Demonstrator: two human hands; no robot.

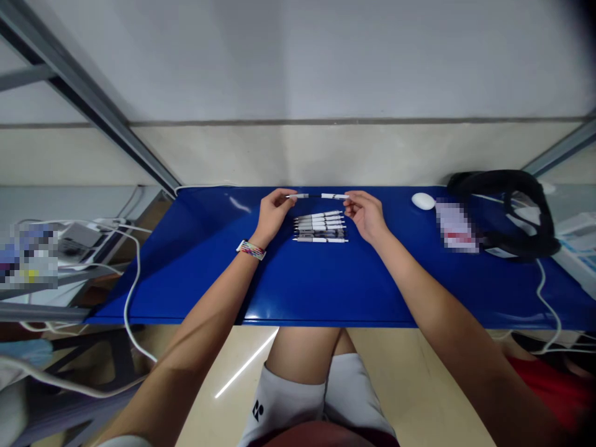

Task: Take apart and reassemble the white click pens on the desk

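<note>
At the far left, a tangle of white cables (125, 273) and a power strip (79, 239) sit on a lower grey shelf beside the blue worktop (298, 292). Moving right, the left hand (272, 214), with a woven band at the wrist, pinches one end of a pen (319, 196) between fingertips, its grip closed on the white barrel end. The pen is held level just above the worktop, stretched between both hands, with a thin dark section showing in the middle, so it may be pulled partly apart; that is too small to tell for sure. Just below it a row of similar pens (320, 227) lies side by side on the worktop, between the two hands. The right hand (367, 214) closes its grip on the other end of the held pen.

The pen looks light, stiff and smooth plastic, likely slippery along the barrel, so a fingertip pinch near each end, as here, seems the soundest hold; the slim inner part would bend or slip out if squeezed off-axis.

Further right lie a white mouse (423, 200), a blurred card and a black strap-like headset (505, 211) with a cable. The worktop is glossy and flat, set against a pale wall with metal frame bars, the floor beige below
</note>
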